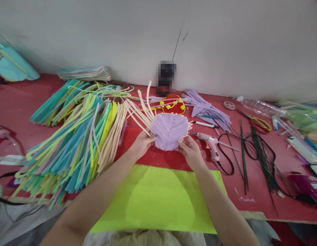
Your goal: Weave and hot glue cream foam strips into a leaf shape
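Observation:
A leaf-shaped panel of lilac pipe cleaners, laid in a slanting pattern, is held up between my two hands. My left hand pinches its lower left edge, and my right hand grips the lower right edge. Long cream pipe cleaners fan out behind the panel to the upper left. Short cream ends stick out at its right side. Below my hands lies a lime-green sheet at the table's front edge.
A big heap of coloured pipe cleaners covers the left. Lilac pipe cleaners lie behind. To the right are a glue gun with its cord, a white marker, yellow-handled scissors, dark green stems and a plastic bottle.

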A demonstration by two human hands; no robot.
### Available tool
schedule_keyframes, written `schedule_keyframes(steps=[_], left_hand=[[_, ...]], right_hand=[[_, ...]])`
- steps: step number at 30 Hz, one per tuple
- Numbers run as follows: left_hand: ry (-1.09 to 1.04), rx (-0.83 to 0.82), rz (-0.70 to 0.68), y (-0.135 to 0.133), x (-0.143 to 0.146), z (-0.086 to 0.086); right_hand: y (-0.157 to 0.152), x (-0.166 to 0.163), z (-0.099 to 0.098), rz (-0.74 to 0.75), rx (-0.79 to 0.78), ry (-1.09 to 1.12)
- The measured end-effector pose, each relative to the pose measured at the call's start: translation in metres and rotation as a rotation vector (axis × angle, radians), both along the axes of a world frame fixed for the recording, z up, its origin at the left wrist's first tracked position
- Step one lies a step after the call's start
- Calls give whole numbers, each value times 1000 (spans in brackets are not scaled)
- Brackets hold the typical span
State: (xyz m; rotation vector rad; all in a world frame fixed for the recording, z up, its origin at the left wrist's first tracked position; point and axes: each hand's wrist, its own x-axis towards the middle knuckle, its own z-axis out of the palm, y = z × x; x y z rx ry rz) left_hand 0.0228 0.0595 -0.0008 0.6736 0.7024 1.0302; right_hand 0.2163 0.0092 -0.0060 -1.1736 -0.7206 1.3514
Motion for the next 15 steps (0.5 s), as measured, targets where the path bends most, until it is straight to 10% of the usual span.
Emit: schedule_keyframes(steps=[15], left_hand=[[-45, -4, -4, -1, -1, 1]], right_hand=[[-1, 1, -2, 8, 36, 59]])
